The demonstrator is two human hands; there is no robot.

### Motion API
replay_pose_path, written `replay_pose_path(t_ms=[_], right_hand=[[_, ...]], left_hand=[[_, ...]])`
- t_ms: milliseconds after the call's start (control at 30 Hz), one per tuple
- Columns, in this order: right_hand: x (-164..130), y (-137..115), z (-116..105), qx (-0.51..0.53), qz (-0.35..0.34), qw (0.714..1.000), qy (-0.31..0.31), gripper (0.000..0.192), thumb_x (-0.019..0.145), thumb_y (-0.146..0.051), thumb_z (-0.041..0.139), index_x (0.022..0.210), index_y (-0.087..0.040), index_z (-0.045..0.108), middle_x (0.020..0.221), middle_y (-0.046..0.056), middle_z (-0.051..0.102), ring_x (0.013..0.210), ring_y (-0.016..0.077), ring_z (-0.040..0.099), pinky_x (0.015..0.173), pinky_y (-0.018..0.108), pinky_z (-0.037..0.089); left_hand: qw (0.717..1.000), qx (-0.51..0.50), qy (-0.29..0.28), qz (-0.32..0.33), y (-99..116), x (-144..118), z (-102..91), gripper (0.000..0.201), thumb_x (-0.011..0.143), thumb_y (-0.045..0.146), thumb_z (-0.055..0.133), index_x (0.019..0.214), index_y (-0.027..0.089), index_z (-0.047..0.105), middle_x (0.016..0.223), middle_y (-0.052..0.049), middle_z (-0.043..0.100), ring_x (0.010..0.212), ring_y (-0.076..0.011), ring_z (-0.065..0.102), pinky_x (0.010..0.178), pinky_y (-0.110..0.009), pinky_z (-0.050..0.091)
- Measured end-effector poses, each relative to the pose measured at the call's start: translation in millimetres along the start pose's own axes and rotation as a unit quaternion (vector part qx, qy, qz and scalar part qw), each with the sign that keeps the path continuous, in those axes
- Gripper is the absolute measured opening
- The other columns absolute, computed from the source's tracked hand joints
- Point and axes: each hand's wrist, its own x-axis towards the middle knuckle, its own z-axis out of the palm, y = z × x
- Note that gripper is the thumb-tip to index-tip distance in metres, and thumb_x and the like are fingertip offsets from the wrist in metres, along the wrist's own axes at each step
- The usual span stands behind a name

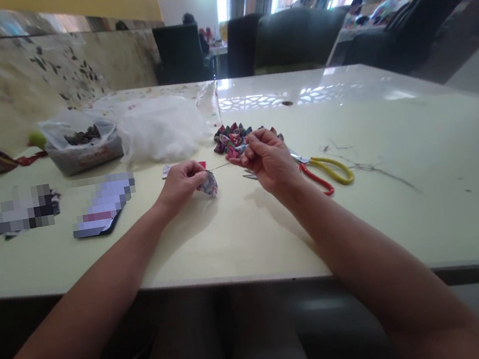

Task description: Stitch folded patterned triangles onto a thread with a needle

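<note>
My left hand (185,186) pinches a small piece of patterned fabric (208,185) just above the table. From the fabric a dark thread (220,165) runs taut across to my right hand (269,159), whose fingers are closed on it; whether a needle is among them I cannot make out. Beyond my right hand lies a cluster of folded patterned fabric pieces (226,138), partly hidden by the fingers. Scissors with one yellow and one red handle (332,169) lie beside my right wrist, their blades partly covered. A bit of white and red cloth (166,171) sits behind my left hand.
Left on the table are a phone (104,204), dark patterned scraps (50,203), a plastic bag of dark pieces (85,152) and a bag of white stuffing (163,128). Loose threads (374,167) lie at right. Chairs (299,36) and other people stand or sit beyond.
</note>
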Motion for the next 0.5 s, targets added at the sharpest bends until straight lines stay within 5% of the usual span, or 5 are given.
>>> replay_pose_path(t_ms=[500], right_hand=[[24,5,-33,-0.097,-0.082,0.990,0.055,0.033,0.084,-0.054,0.061,0.085,-0.029,0.040,0.067,-0.005,0.038,0.063,0.0150,0.049,0.072,0.039,0.058]], left_hand=[[0.995,-0.083,0.046,-0.021,-6,5,-3.4,0.011,0.070,0.020,0.075,0.070,0.018,0.064,0.067,-0.001,0.068,0.062,-0.0139,0.064,0.066,-0.031,0.056]])
